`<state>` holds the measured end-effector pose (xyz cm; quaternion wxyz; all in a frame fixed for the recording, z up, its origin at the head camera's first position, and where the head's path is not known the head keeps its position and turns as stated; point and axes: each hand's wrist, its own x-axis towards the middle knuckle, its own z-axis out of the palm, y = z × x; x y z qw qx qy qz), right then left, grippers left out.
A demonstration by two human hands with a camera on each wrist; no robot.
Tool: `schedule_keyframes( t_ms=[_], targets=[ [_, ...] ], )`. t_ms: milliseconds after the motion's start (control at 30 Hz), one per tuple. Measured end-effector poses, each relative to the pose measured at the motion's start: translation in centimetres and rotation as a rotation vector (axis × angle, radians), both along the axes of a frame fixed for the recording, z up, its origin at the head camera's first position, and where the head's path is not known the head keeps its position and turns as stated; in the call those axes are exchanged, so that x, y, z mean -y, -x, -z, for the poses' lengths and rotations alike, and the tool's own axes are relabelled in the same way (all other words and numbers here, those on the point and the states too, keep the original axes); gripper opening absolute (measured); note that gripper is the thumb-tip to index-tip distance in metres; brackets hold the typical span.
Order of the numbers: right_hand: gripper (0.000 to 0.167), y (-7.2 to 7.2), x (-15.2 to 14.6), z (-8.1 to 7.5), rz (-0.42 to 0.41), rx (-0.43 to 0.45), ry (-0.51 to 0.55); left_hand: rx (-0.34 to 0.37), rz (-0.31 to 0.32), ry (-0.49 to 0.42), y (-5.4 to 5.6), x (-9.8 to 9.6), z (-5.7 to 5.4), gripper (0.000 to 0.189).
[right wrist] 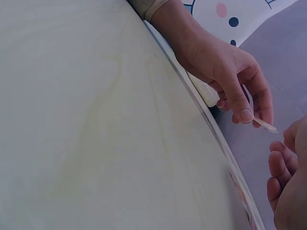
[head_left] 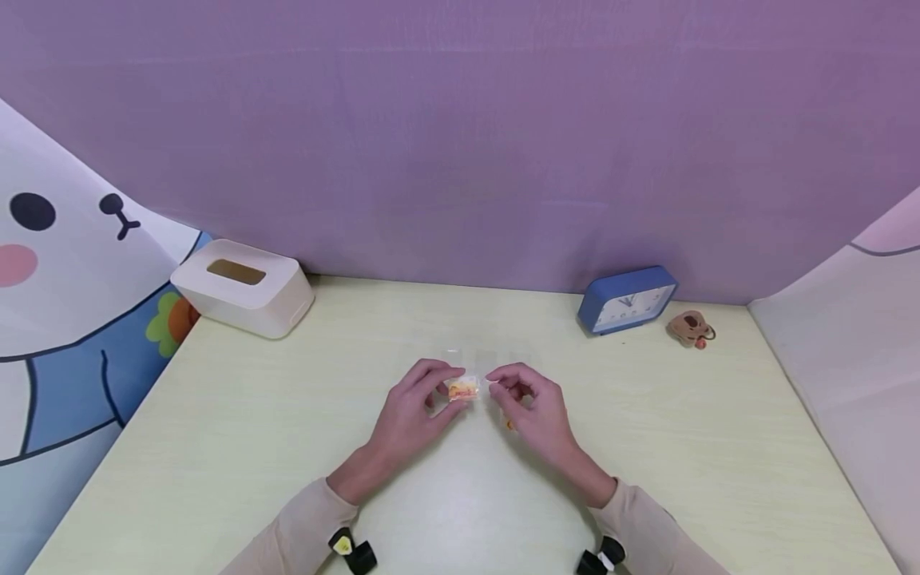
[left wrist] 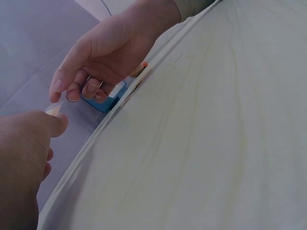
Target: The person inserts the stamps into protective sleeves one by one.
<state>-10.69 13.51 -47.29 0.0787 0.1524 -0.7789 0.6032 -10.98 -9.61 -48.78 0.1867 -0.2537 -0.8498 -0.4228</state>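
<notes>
My left hand point(head_left: 410, 407) pinches a small clear packet point(head_left: 463, 389) with orange and yellow print between thumb and fingers. In the right wrist view the packet point(right wrist: 265, 125) appears edge-on, as a thin pale strip sticking out past the left fingertips. Just right of it, my right hand point(head_left: 535, 407) has loosely bent fingers, with a narrow gap between its fingertips and the packet. No object shows between the right fingertips. A bit of a small orange thing point(head_left: 510, 425) peeks out by the right hand; the hand hides most of it. Its kind is unclear.
Faint clear film pieces point(head_left: 485, 359) lie on the pale table point(head_left: 460, 511) beyond the hands. A white tissue box point(head_left: 244, 287) stands at back left. At back right are a blue clock point(head_left: 628, 299) and a small brown keychain pouch point(head_left: 688, 328). A purple backdrop point(head_left: 460, 144) rises behind.
</notes>
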Motion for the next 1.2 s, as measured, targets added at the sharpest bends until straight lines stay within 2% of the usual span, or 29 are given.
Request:
schedule_keyframes(
  t_ms=[167, 400, 500, 633, 833, 900, 1000, 1200],
  targets=[
    [0.004, 0.0, 0.1, -0.1, 0.008, 0.051, -0.033, -0.010, 0.015, 0.020, -0.2, -0.1, -0.1, 0.044],
    [0.005, -0.1, 0.1, -0.1, -0.002, 0.015, -0.079, -0.114, 0.087, 0.047, -0.5, -0.5, 0.0, 0.047],
    [0.006, -0.1, 0.1, -0.2, 0.019, 0.040, -0.075, -0.122, 0.100, 0.055, -0.5, -0.6, 0.1, 0.047],
    [0.005, -0.2, 0.2, -0.3, 0.049, 0.086, -0.055, -0.064, 0.096, 0.059, -0.7, -0.7, 0.1, 0.038],
    [0.004, -0.2, 0.1, -0.3, 0.006, 0.078, -0.060, 0.135, 0.038, -0.027, -1.0, -1.0, -0.3, 0.019],
    [0.005, -0.2, 0.2, -0.3, -0.006, 0.062, -0.072, 0.179, 0.032, -0.058, -1.0, -1.1, -0.3, 0.015],
    [0.008, -0.2, 0.2, -0.3, -0.007, 0.043, -0.080, 0.217, 0.035, -0.078, -1.0, -1.2, -0.3, 0.011],
    [0.007, -0.3, 0.2, -0.2, -0.009, 0.013, -0.091, 0.241, 0.052, -0.095, -0.9, -1.2, -0.4, 0.004]
  ],
)
